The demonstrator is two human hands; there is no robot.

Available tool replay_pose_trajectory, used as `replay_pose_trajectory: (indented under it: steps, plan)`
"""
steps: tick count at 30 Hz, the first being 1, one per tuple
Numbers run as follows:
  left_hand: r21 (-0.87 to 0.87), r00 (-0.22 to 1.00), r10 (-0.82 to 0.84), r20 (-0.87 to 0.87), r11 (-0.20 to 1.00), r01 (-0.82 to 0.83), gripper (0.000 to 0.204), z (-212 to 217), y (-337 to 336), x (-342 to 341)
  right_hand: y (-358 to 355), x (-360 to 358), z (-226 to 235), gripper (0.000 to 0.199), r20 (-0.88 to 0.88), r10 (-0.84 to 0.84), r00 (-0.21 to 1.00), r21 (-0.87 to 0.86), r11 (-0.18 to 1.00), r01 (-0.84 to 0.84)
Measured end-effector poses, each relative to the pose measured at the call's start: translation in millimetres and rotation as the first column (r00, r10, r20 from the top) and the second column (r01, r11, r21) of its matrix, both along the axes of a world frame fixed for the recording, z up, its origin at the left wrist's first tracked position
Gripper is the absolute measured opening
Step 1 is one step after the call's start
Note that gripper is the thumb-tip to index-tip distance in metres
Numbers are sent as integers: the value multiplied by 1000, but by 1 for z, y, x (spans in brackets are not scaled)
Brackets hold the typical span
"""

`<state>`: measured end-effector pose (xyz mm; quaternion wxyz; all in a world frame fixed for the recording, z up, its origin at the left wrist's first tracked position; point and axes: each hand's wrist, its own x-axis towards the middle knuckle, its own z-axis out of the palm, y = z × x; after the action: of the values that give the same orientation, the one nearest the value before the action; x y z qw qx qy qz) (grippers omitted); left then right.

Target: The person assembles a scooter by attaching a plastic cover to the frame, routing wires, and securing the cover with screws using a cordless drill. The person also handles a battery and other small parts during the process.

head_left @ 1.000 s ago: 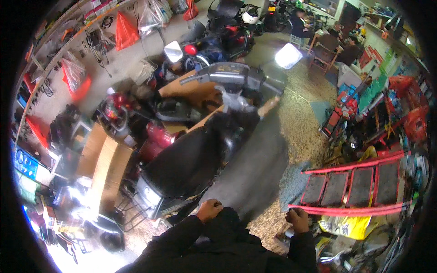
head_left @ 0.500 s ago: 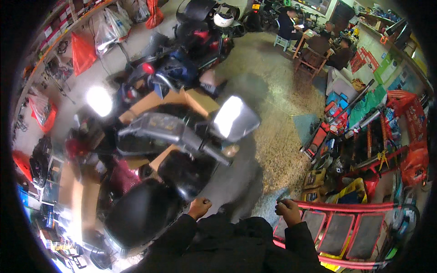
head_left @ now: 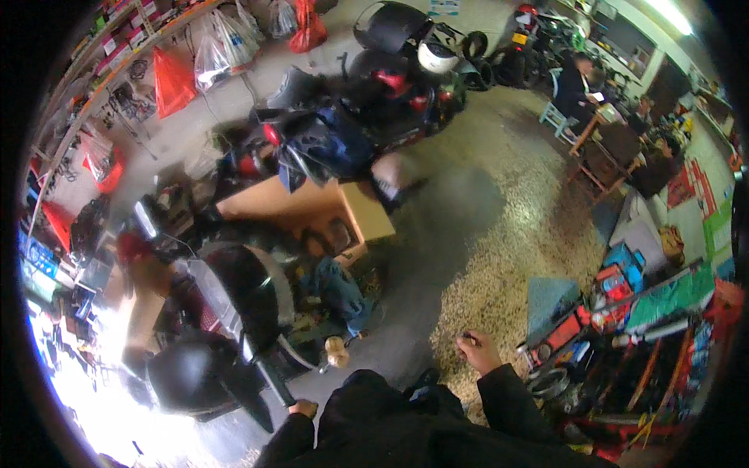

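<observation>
Beside me on the left stands a scooter, its dark seat [head_left: 187, 373] at the lower left and its grey-black handlebar cover [head_left: 222, 292] angled toward me. My left hand [head_left: 304, 408] is closed at the end of the black handlebar grip [head_left: 269, 378]. Out in front of my right side, over the speckled floor, my right hand [head_left: 481, 352] has its fingers curled together. Something small and dark shows at those fingertips, too small to name. A round pale lamp-like part [head_left: 337, 352] sticks out near the scooter's front, just ahead of my left hand.
An open cardboard box [head_left: 367, 214] stands beyond the scooter, with another dark motorbike [head_left: 374, 101] behind it. Tools and a red floor jack [head_left: 558, 337] lie along the right. People sit around a wooden table [head_left: 593, 129] at the far right. Plastic bags [head_left: 173, 82] hang at the left wall.
The handlebar has swung round toward me, and my left hand has come onto its grip. My right hand has moved away from the red-framed rack. The view has turned leftward.
</observation>
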<state>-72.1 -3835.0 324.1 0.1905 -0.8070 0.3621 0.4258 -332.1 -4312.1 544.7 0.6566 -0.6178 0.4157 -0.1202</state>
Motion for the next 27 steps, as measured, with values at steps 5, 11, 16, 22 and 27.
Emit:
replay_pose_trajectory:
  steps: [5, 11, 16, 22, 27]
  plan:
    - [90, 914, 388, -117, 921, -379, 40, 6, -47, -69, -123, 95, 14, 13, 135, 121, 983, 76, 988, -132]
    - [-308, 682, 731, 21, 654, -691, 45, -32, -168, -94, -208, 165, -5, 13, -24, 311, 950, 78, 948, -309]
    - [-78, 632, 772, -66, 627, -775, 42, -32, -240, -77, -279, 183, -16, 13, -150, 365, 919, 191, 923, -335]
    - [-78, 389, 920, 45, 391, -917, 44, 23, -328, -81, -368, 269, -43, 16, -92, 548, 831, 245, 822, -515]
    - [-223, 121, 990, -77, 101, -969, 39, 26, -417, -104, -436, 362, -55, 12, -53, 713, 699, 132, 699, -703]
